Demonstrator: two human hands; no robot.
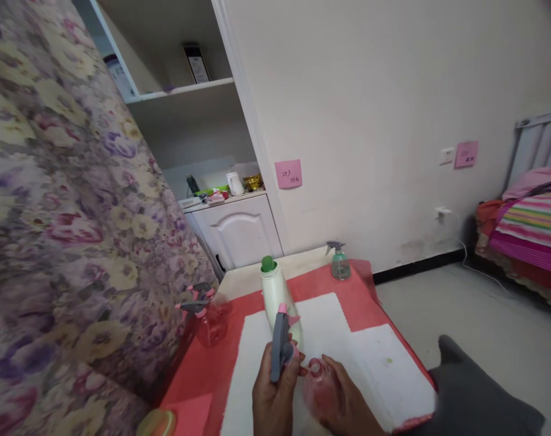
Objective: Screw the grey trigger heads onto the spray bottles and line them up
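My left hand [275, 393] is closed on a grey and pink trigger spray head [281, 345], held upright off its bottle. Just to the right, my right hand [348, 399] wraps round a clear pink spray bottle [320, 390] whose neck is open at the top. The two hands are close together over a white sheet [239, 387] on the table. Behind them stands a tall pale-green bottle [275, 290] with a green cap; the spray head covers part of it. The lower ends of both forearms run out of view.
Two pink spray bottles [211, 327] stand at the table's left. A green spray bottle [340, 265] is at its far right corner. A round yellowish lid [157, 422] lies front left. A floral curtain [98, 242] hangs along the left; a cabinet [239, 230] stands behind.
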